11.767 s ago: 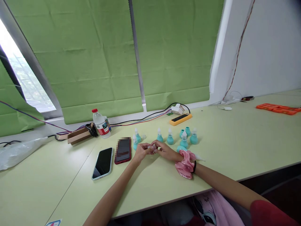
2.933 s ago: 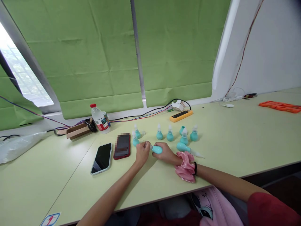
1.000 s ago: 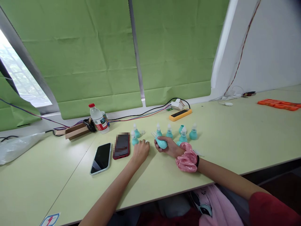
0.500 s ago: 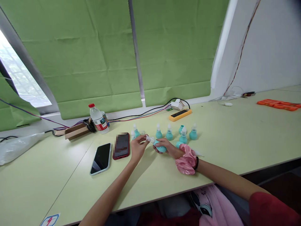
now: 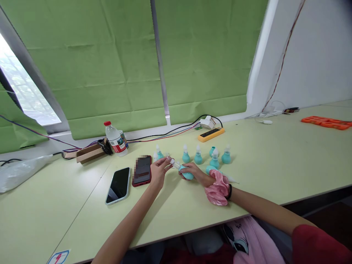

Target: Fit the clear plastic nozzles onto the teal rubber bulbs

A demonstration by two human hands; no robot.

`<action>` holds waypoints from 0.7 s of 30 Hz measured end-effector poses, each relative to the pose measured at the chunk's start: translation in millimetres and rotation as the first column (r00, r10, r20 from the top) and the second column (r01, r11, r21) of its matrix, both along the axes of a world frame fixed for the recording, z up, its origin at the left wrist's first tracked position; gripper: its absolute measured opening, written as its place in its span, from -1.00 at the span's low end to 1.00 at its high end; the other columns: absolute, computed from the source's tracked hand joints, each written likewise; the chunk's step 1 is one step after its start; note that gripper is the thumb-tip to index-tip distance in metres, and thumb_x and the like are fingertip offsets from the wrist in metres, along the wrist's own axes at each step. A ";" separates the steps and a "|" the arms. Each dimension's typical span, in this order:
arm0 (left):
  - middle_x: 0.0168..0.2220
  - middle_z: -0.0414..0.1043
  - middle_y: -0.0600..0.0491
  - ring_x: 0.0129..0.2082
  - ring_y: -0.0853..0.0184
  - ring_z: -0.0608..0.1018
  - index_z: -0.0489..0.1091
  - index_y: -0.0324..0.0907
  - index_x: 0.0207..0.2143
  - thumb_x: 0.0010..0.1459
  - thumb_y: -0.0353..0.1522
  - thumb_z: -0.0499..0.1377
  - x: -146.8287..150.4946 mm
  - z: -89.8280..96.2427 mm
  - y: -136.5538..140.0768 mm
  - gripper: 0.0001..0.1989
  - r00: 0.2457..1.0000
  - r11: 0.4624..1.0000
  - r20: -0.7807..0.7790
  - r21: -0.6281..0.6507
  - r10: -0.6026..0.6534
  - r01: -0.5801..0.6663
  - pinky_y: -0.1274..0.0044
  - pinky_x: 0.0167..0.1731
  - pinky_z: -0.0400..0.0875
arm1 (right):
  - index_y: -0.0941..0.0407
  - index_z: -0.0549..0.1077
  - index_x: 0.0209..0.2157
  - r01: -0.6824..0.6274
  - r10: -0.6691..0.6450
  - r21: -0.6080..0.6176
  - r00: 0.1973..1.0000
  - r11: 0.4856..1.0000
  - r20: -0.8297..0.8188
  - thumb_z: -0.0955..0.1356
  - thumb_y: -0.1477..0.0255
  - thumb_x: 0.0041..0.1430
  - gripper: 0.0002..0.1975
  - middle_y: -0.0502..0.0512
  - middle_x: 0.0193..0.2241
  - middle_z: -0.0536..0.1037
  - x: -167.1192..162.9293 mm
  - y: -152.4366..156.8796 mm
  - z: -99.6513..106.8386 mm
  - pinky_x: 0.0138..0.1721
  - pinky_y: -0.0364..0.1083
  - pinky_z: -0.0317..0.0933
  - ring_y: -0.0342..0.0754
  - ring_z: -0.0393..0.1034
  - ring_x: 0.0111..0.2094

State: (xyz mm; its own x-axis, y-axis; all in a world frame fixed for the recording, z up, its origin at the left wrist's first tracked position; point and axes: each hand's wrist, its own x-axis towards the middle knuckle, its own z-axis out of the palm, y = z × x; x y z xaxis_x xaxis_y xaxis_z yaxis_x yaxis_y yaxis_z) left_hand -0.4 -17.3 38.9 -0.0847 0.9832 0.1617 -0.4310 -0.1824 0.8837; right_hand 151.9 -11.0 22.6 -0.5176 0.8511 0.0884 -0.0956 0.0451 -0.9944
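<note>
My right hand (image 5: 194, 172) is closed around the teal bulb (image 5: 188, 175) of a small nasal aspirator with a clear nozzle (image 5: 176, 164). It is tilted, its nozzle pointing up and left. At the nozzle's whitish tip (image 5: 172, 161), my left hand (image 5: 160, 170) is closed in a pinch of thumb and fingers. Behind the hands, several similar aspirators stand upright, among them one in the middle (image 5: 198, 157) and one at the right end (image 5: 226, 156). A teal aspirator (image 5: 211, 169) lies on its side by my right wrist, partly hidden.
Left of my hands lie a red-cased phone (image 5: 142, 171) and a white-cased phone (image 5: 118, 186). Further back are a water bottle (image 5: 115, 139), an open cardboard box (image 5: 90, 154), cables and a yellow power strip (image 5: 211, 134). An orange plastic piece (image 5: 326, 122) lies far right.
My left hand has shifted slightly left, and its fingers have changed position at the nozzle tip. My right hand and the bulb stay almost in place.
</note>
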 end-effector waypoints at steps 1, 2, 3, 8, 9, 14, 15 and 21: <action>-0.47 0.42 -0.03 -0.43 0.35 0.46 0.43 -0.33 -0.49 -0.31 -0.36 0.27 0.0 0.4 -0.2 -0.75 1.000 1.000 -0.008 0.005 -0.002 0.003 0.46 -0.35 0.36 | 0.18 0.33 -0.66 0.007 -0.007 0.000 1.000 1.000 0.005 0.31 0.34 -0.16 -0.81 -0.03 -0.73 0.28 0.2 0.1 -0.2 -0.66 -0.20 -0.07 -0.24 0.09 -0.70; -0.46 0.42 -0.03 -0.43 0.35 0.46 0.43 -0.33 -0.49 -0.31 -0.36 0.27 0.0 0.6 -0.5 -0.74 1.000 1.000 -0.020 0.005 -0.005 0.005 0.46 -0.35 0.37 | 0.18 0.33 -0.66 0.012 -0.012 0.002 1.000 1.000 0.011 0.31 0.35 -0.16 -0.81 -0.03 -0.73 0.28 0.6 0.0 -0.3 -0.66 -0.20 -0.07 -0.24 0.09 -0.70; -0.46 0.42 -0.04 -0.43 0.35 0.46 0.43 -0.33 -0.49 -0.31 -0.36 0.27 0.0 0.8 -0.7 -0.74 0.999 1.000 -0.032 0.002 -0.009 0.009 0.47 -0.35 0.37 | 0.18 0.32 -0.66 0.016 -0.016 0.009 1.000 1.000 0.020 0.31 0.35 -0.16 -0.82 -0.03 -0.73 0.28 0.9 -0.2 -0.3 -0.65 -0.20 -0.06 -0.23 0.10 -0.70; -0.50 0.40 0.02 -0.48 0.40 0.45 0.42 -0.33 -0.50 -0.29 -0.36 0.27 0.0 -0.8 -1.0 -0.76 0.998 1.000 -0.060 -0.010 -0.006 0.005 0.47 -0.36 0.38 | 0.19 0.29 -0.68 0.085 -0.105 0.165 0.987 0.983 0.118 0.29 0.38 -0.15 -0.81 -0.06 -0.72 0.25 0.6 -2.7 -2.1 -0.61 -0.20 -0.06 -0.23 0.09 -0.67; -0.52 0.39 0.03 -0.49 0.41 0.44 0.41 -0.32 -0.51 -0.29 -0.36 0.27 0.2 -1.3 -1.1 -0.77 0.998 1.000 -0.060 -0.008 0.002 -0.003 0.47 -0.37 0.38 | 0.19 0.29 -0.69 0.117 -0.147 0.214 0.980 0.970 0.133 0.29 0.38 -0.15 -0.81 -0.07 -0.72 0.23 0.2 -3.5 -2.9 -0.60 -0.21 -0.06 -0.24 0.08 -0.66; -0.57 0.36 0.07 -0.51 0.43 0.43 0.38 -0.33 -0.58 -0.33 -0.33 0.28 2.0 -1.9 -2.6 -0.76 0.996 0.999 -0.077 -0.006 0.037 -0.037 0.45 -0.36 0.39 | 0.19 0.25 -0.69 0.208 -0.288 0.376 0.942 0.903 0.173 0.29 0.37 -0.13 -0.79 -0.09 -0.71 0.18 -1.1 -5.7 -6.1 -0.58 -0.21 -0.10 -0.24 0.04 -0.62; -0.56 0.36 0.07 -0.51 0.43 0.43 0.38 -0.33 -0.58 -0.33 -0.33 0.28 2.4 -2.0 -3.1 -0.76 0.995 0.999 -0.085 -0.006 0.048 -0.048 0.45 -0.36 0.40 | 0.18 0.24 -0.69 0.211 -0.303 0.402 0.935 0.891 0.182 0.28 0.38 -0.13 -0.79 -0.10 -0.71 0.16 -0.9 -5.9 -6.5 -0.58 -0.21 -0.11 -0.24 0.02 -0.62; -0.58 0.34 0.09 -0.55 0.44 0.42 0.32 -0.31 -0.61 -0.30 -0.30 0.26 5.4 -2.9 -6.2 -0.75 0.989 0.997 -0.124 -0.008 0.076 -0.077 0.47 -0.40 0.41 | 0.16 0.21 -0.67 0.220 -0.399 0.577 0.894 0.786 0.202 0.27 0.41 -0.12 -0.82 -0.09 -0.71 0.12 -0.8 -10.5 -8.7 -0.59 -0.21 -0.14 -0.23 -0.03 -0.62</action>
